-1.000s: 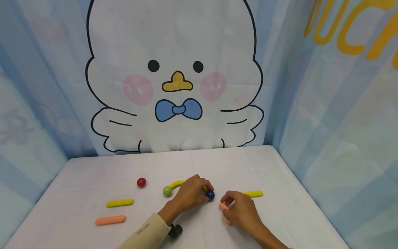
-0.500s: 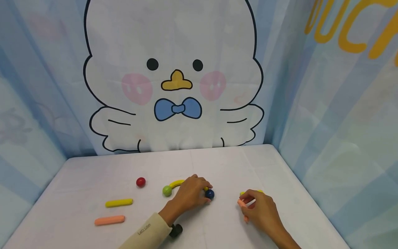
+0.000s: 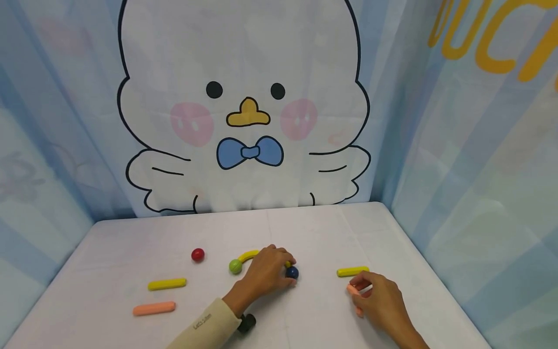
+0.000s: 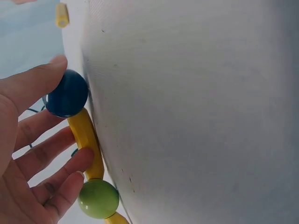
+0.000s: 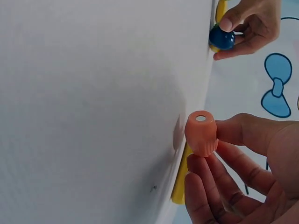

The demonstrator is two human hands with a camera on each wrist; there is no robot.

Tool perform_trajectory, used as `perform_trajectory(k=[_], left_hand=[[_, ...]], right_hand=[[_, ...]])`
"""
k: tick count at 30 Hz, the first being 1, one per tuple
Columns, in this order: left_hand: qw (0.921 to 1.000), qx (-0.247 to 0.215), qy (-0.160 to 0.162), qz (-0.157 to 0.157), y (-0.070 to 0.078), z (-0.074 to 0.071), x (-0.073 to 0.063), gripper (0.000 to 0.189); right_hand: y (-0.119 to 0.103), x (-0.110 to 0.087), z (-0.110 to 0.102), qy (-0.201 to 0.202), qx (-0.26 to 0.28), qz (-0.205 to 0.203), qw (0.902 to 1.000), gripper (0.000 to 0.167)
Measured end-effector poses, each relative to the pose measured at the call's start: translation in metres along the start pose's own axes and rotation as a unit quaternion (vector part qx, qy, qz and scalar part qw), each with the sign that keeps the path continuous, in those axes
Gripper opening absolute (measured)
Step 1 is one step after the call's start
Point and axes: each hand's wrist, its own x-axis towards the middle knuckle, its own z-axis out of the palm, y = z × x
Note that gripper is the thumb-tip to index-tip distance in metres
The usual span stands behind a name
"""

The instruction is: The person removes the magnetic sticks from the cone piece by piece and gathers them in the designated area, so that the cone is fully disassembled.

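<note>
Left hand: grip closed on the blue ball. Right hand: grip pinches the orange stick. Relative to the blue ball, the stick is right, apart, slightly nearer the person; its long axis runs roughly crosswise to the line between them.

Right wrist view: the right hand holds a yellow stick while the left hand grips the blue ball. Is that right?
Not quite: the right hand holds an orange stick, not a yellow one, as the right wrist view shows. The left hand does grip the blue ball.
</note>
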Motion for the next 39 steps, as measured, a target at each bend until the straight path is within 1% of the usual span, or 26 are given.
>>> perform_trajectory(k=[7, 13, 16, 20, 22, 26, 29, 32, 35, 39], left_hand=[[0.9999, 0.004, -0.002, 0.009, 0.000, -0.001, -0.001, 0.042], [0.9998, -0.001, -0.010, 0.018, -0.001, -0.002, -0.004, 0.041], [0.9996, -0.007, -0.018, 0.022, -0.001, -0.002, -0.005, 0.041], [0.9991, -0.014, -0.026, 0.029, -0.001, -0.003, -0.007, 0.040], [0.9987, -0.020, -0.033, 0.033, -0.001, -0.004, -0.008, 0.039], [0.9971, -0.038, -0.058, 0.031, 0.000, -0.007, -0.009, 0.038], [0.9953, -0.054, -0.076, 0.024, -0.001, -0.009, -0.012, 0.043], [0.9943, -0.063, -0.083, 0.023, -0.002, -0.010, -0.016, 0.048], [0.9941, -0.066, -0.082, 0.026, -0.003, -0.012, -0.020, 0.051], [0.9956, -0.068, -0.058, 0.027, -0.002, -0.014, -0.023, 0.052]], right_hand=[[0.011, 0.001, -0.007, -0.005, -0.017, 0.019, 0.9997, 0.007], [0.019, 0.002, -0.011, -0.017, -0.013, 0.030, 0.9993, 0.009], [0.022, 0.002, -0.012, -0.021, -0.016, 0.032, 0.9991, 0.011], [0.024, 0.003, -0.014, -0.019, -0.026, 0.026, 0.9991, 0.013], [0.025, 0.004, -0.015, -0.017, -0.030, 0.022, 0.9991, 0.014], [0.027, 0.007, -0.015, -0.018, -0.036, 0.019, 0.9990, 0.015], [0.027, 0.008, -0.016, -0.020, -0.038, 0.020, 0.9989, 0.016], [0.027, 0.008, -0.016, -0.013, -0.040, 0.018, 0.9989, 0.017], [0.026, 0.007, -0.017, 0.002, -0.040, 0.011, 0.9991, 0.022], [0.021, 0.005, -0.017, 0.030, -0.035, -0.019, 0.9987, 0.024]])
